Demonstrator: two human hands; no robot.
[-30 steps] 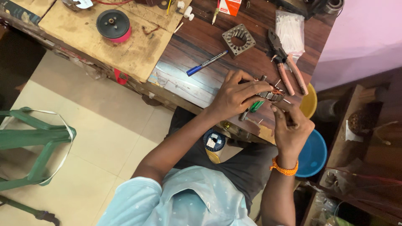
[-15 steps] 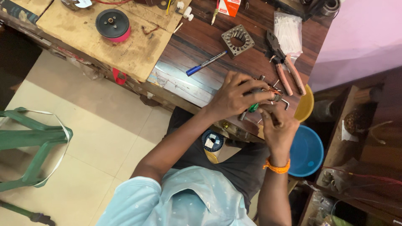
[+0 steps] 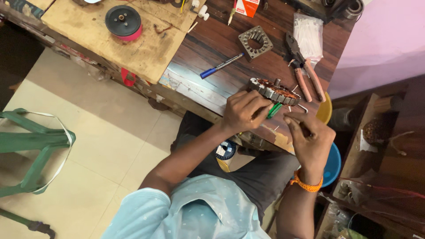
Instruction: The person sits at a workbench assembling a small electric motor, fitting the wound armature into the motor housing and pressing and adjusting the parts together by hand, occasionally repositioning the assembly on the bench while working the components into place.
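A round motor stator (image 3: 274,91) with copper windings lies near the front edge of the dark wooden table (image 3: 208,48). My left hand (image 3: 244,115) rests against its near side and grips a green-handled tool (image 3: 274,109), whose tip points at the stator. My right hand (image 3: 310,138), with an orange band at the wrist, hovers just right of the tool with its fingers curled and pinched. Whatever it pinches is too small to see.
Pink-handled pliers (image 3: 306,76), a blue pen (image 3: 221,66), a square metal core (image 3: 255,41) and a bag of white ties (image 3: 308,35) lie behind the stator. A black wheel (image 3: 123,20) sits on a wooden board. Green stool (image 3: 31,146) at left, blue tub (image 3: 333,164) at right.
Both hands have drawn back a little toward me off the stator, which now shows uncovered. The green-handled tool stays in my left hand.
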